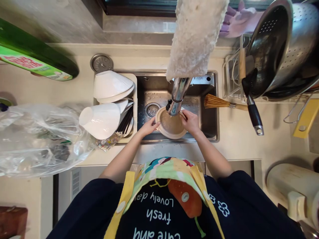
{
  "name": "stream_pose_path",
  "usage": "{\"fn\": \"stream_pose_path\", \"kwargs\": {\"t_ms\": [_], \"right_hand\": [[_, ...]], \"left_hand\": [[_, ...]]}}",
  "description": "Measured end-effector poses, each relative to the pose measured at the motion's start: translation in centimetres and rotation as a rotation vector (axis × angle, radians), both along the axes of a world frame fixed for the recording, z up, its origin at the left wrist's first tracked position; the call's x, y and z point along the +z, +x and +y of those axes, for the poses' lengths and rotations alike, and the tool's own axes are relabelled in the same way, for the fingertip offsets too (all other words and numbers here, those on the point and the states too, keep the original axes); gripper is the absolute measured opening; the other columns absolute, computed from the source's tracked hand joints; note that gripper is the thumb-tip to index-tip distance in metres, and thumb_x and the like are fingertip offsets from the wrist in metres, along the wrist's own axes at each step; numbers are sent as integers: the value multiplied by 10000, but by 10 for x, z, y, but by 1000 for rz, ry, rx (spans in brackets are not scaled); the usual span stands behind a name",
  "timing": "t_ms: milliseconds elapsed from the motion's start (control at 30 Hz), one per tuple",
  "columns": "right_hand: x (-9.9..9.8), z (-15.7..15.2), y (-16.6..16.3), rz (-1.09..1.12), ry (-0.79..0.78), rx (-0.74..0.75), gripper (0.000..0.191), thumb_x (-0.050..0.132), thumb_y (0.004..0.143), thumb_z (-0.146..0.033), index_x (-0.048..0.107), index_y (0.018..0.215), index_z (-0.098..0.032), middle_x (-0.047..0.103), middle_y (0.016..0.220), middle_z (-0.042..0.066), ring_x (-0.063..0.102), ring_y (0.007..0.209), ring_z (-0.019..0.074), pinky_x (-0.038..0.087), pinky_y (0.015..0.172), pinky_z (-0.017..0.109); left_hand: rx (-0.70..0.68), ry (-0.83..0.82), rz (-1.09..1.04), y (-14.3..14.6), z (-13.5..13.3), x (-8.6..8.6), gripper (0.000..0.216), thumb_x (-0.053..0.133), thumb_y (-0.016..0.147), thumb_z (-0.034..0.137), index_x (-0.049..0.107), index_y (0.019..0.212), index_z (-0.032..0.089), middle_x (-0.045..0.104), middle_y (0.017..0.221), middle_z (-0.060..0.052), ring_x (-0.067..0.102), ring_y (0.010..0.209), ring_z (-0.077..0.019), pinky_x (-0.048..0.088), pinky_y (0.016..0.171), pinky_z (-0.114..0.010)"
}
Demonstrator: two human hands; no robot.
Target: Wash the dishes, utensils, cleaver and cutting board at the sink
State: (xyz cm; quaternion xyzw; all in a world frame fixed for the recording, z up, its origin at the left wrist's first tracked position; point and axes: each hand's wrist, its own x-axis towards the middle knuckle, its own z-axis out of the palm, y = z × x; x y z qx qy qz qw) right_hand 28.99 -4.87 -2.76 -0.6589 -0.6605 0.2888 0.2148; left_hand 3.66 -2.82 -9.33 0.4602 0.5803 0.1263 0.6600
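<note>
Holding a round ceramic dish (171,124) in the steel sink (213,106), under the faucet (177,96).
Left hand (149,126) and right hand (190,121) grasp it from opposite sides; the right hand sits nearer the faucet.

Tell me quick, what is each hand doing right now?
Left hand: holding the bowl by its rim.
Right hand: holding the same bowl by its rim.

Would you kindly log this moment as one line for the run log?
left hand: holding rim of round cream ceramic dish | right hand: holding opposite rim | place: under chrome faucet, over stainless steel sink
</note>
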Motion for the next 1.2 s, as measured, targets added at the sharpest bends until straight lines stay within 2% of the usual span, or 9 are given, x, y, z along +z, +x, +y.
{"fn": "stream_pose_path", "kwargs": {"t_ms": [200,300,467,600,767,867,967,1067,1200], "right_hand": [[18,21,4,-42,-37,219,182,474,860,-179,644,927,-186,646,914,57,569,885,194,351,737,253],[17,29,10,-80,-18,212,206,462,888,-211,652,964,-188,639,925,65,563,899,205,370,762,271],[-18,11,17,-87,215,13,289,442,900,-220,592,1144,-181,619,1101,112,514,1042,239,399,921,372],[-57,-25,8,-165,339,-11,267,438,878,-172,643,1046,-205,602,1103,109,491,1086,252,384,975,434],[-75,-25,-24,-355,-111,355,342,393,892,-135,640,1127,-108,584,1224,188,485,1147,284,394,976,426],[-71,-7,-47,-449,-479,265,402,385,883,-106,581,1226,-28,516,1304,283,494,1177,344,389,960,471],[-61,1,-64,-333,-647,362,318,491,862,-165,653,1113,-54,636,1145,243,602,1028,301,446,868,371],[-46,-3,-69,-225,-595,445,243,516,868,-225,685,1021,-141,692,1046,135,634,947,224,456,794,268],[-17,-6,-48,-144,-280,175,188,496,850,-163,665,929,-140,669,984,116,623,887,197,455,794,273]], "left_hand": [[-62,-310,-201,21,13,1,818,700,769,396,321,1457,167,694,953,-116,684,728,-232,585,600,-358],[-43,-263,-247,28,4,-6,841,663,795,370,239,1486,149,668,1027,-155,689,731,-241,593,602,-385],[-43,-142,-270,34,-13,-12,898,598,825,331,49,1528,225,630,1109,-157,681,706,-212,602,604,-399],[-74,-141,-248,33,-22,-14,931,589,820,342,-9,1531,286,512,1319,-187,676,819,-258,606,643,-466],[-10,-93,-284,33,-34,-11,912,573,845,358,-32,1527,325,357,1475,-171,638,1003,-320,593,755,-533],[17,-70,-307,36,-42,-5,899,563,859,355,-37,1528,329,303,1516,-162,614,1064,-330,599,766,-519],[44,-69,-317,38,-47,0,893,568,859,337,-28,1523,357,223,1560,-142,613,1065,-325,611,719,-507],[91,-94,-325,40,-50,3,920,587,848,306,-46,1511,394,189,1575,-129,631,1030,-305,615,681,-503],[156,-139,-313,43,-46,12,937,599,837,282,-44,1514,357,297,1522,-178,671,913,-268,618,627,-477]]}}
